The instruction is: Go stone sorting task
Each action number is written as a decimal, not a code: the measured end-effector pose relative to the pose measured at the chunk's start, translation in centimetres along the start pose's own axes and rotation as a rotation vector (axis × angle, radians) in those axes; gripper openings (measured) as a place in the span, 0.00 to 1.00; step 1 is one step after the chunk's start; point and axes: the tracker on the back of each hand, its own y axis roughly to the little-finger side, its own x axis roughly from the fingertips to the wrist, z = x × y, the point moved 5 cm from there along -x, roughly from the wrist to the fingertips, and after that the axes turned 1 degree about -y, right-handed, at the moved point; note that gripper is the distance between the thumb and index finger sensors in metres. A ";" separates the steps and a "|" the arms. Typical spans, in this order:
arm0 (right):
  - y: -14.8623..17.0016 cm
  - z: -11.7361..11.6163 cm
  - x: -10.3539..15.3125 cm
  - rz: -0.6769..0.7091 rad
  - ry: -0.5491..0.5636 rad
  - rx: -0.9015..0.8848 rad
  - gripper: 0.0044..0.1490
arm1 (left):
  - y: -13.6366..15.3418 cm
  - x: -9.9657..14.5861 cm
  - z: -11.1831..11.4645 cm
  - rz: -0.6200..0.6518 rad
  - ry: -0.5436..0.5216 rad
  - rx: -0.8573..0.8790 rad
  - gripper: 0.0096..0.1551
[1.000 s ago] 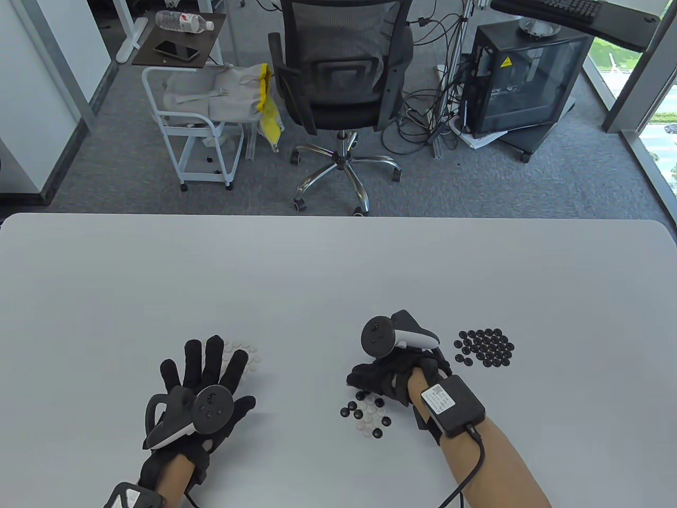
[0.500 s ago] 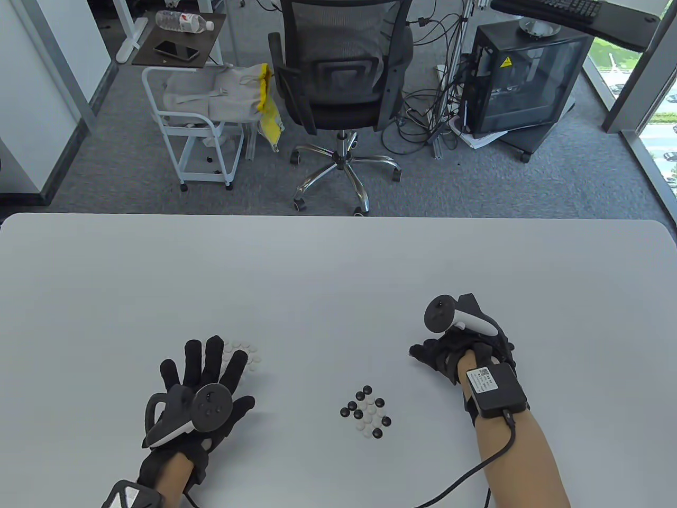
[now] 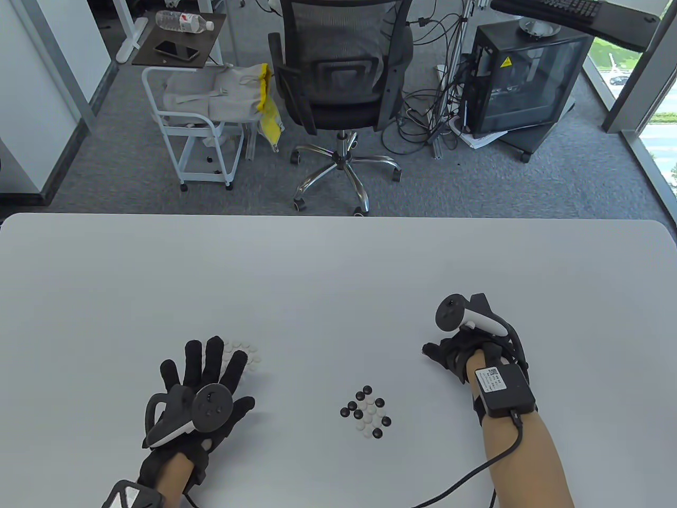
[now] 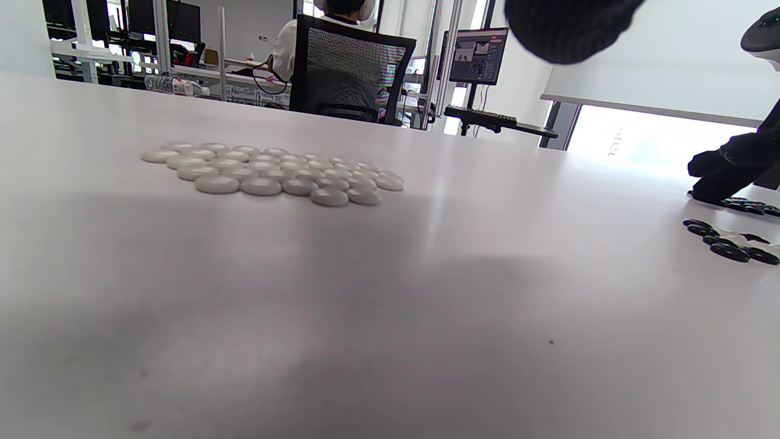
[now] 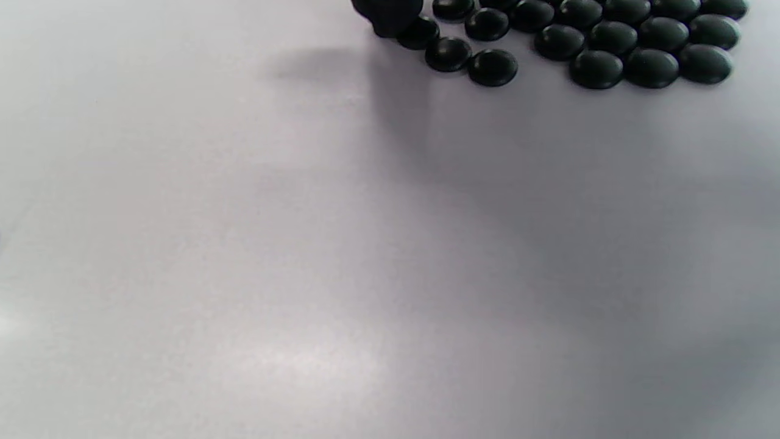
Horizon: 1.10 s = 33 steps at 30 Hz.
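Left hand [image 3: 203,381] lay flat on desk [image 3: 328,275], fingers spread and relaxed, grasping nothing; white stone pile [image 4: 274,174] sat just past its fingertips. Right hand [image 3: 460,352] was over black stone pile [image 5: 585,42], one fingertip [image 5: 390,15] down at pile's edge; couldn't tell if it was pinching anything. Mixed stones [image 3: 366,413] sat between hands, nearer right one, untouched.

- Setting: office or lab workspace, grey carpet floor [image 3: 555,180].
- Top centre: black mesh swivel chair [image 3: 338,79] on castors.
- Upper right: black computer tower [image 3: 521,79], tangle of cables [image 3: 428,114] beside it, keyboard [image 3: 571,8] above.
- Upper left: white wheeled cart [image 3: 198,132].
- Left wrist view: monitor [image 4: 477,56], more desks behind.
- White tabotop [image 3: 328,275] fills lower half.
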 end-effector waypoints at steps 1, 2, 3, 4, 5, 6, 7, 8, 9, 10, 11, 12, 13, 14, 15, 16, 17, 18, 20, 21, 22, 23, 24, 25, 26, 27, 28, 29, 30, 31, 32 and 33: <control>0.0 0.0 0.1 0.001 0.000 -0.002 0.49 | 0.0 0.0 0.0 0.000 -0.001 0.001 0.48; -0.1 0.2 0.2 0.006 0.005 -0.005 0.49 | 0.0 0.0 0.0 -0.001 -0.002 0.002 0.48; -0.2 0.3 0.4 0.016 0.011 -0.007 0.49 | 0.0 0.0 0.0 0.000 -0.003 0.002 0.48; -0.6 0.7 0.7 0.037 0.023 -0.016 0.48 | 0.0 0.0 0.0 0.001 -0.006 0.003 0.48; -0.8 0.9 0.9 0.050 0.029 -0.021 0.48 | 0.0 0.0 0.0 0.002 -0.006 0.003 0.48; -1.3 1.2 1.2 0.074 0.036 -0.020 0.47 | 0.0 0.0 0.0 0.002 -0.007 0.001 0.48; -2.0 1.4 1.7 0.111 0.040 -0.015 0.47 | 0.0 0.0 0.0 0.002 -0.005 0.000 0.48; -2.7 1.4 2.0 0.145 0.039 -0.010 0.46 | 0.0 0.0 0.0 0.002 -0.003 -0.001 0.48; -3.7 1.3 2.4 0.190 0.026 -0.002 0.46 | 0.0 0.0 0.0 0.002 -0.002 -0.002 0.48; -4.3 1.1 2.6 0.217 0.012 0.006 0.46 | 0.0 0.0 0.0 0.002 -0.001 -0.002 0.48; -5.3 0.7 3.0 0.256 -0.012 0.026 0.46 | 0.0 0.0 0.0 0.002 -0.001 -0.002 0.48; -6.2 0.3 3.4 0.289 -0.034 0.054 0.46 | 0.0 0.0 0.0 0.002 -0.001 -0.001 0.48; -6.8 0.0 3.6 0.308 -0.042 0.073 0.45 | 0.0 0.0 0.0 0.001 -0.001 -0.001 0.48; -7.7 -0.5 3.9 0.333 -0.054 0.103 0.45 | 0.0 0.0 0.0 0.000 -0.001 0.000 0.48; -8.5 -1.1 4.2 0.359 -0.066 0.127 0.45 | 0.0 0.0 0.0 -0.001 -0.001 0.001 0.48; -9.3 -1.7 4.5 0.388 -0.083 0.144 0.45 | 0.0 0.0 0.0 -0.001 -0.002 0.002 0.48; -9.8 -2.0 4.6 0.407 -0.091 0.146 0.45 | 0.0 0.0 0.0 -0.001 -0.003 0.002 0.48; -10.5 -2.6 4.8 0.432 -0.104 0.146 0.45 | 0.0 0.1 0.0 0.000 -0.003 0.002 0.48; -11.7 -3.7 5.0 0.477 -0.130 0.151 0.45 | 0.0 0.1 0.0 0.001 -0.004 0.000 0.48; -12.1 -4.1 5.0 0.492 -0.133 0.154 0.45 | 0.0 0.1 0.0 0.001 -0.005 -0.001 0.48; -12.4 -4.5 4.9 0.504 -0.138 0.158 0.45 | 0.0 0.1 0.0 0.002 -0.006 -0.002 0.48; -12.7 -4.7 4.8 0.509 -0.144 0.160 0.45 | 0.0 0.1 0.0 0.003 -0.006 -0.002 0.48; -12.9 -5.1 4.7 0.514 -0.148 0.161 0.45 | 0.0 0.1 0.0 0.003 -0.006 -0.002 0.48; -13.0 -5.4 4.5 0.516 -0.155 0.158 0.45 | 0.0 0.1 0.0 0.003 -0.006 -0.002 0.48; -13.0 -5.7 4.2 0.514 -0.162 0.157 0.45 | 0.0 0.1 0.0 0.003 -0.006 -0.002 0.48; -13.0 -5.9 4.0 0.511 -0.163 0.156 0.45 | 0.0 0.1 0.0 0.004 -0.008 -0.005 0.48; -12.8 -6.1 3.9 0.505 -0.162 0.155 0.45 | 0.0 0.1 0.0 0.004 -0.009 -0.004 0.48; -12.6 -6.3 3.7 0.502 -0.163 0.154 0.45 | 0.0 0.1 0.0 0.004 -0.010 -0.003 0.48; -12.4 -6.3 3.6 0.503 -0.166 0.149 0.44 | 0.0 0.1 0.0 0.004 -0.010 -0.002 0.48; -12.0 -6.3 3.6 0.505 -0.164 0.128 0.44 | 0.0 0.1 0.0 0.004 -0.010 0.000 0.48; -11.7 -6.1 3.6 0.497 -0.158 0.122 0.44 | 0.1 0.1 0.0 0.003 -0.010 0.002 0.48; -10.8 -5.8 3.4 0.472 -0.145 0.126 0.44 | 0.2 0.2 0.0 0.000 -0.008 0.005 0.48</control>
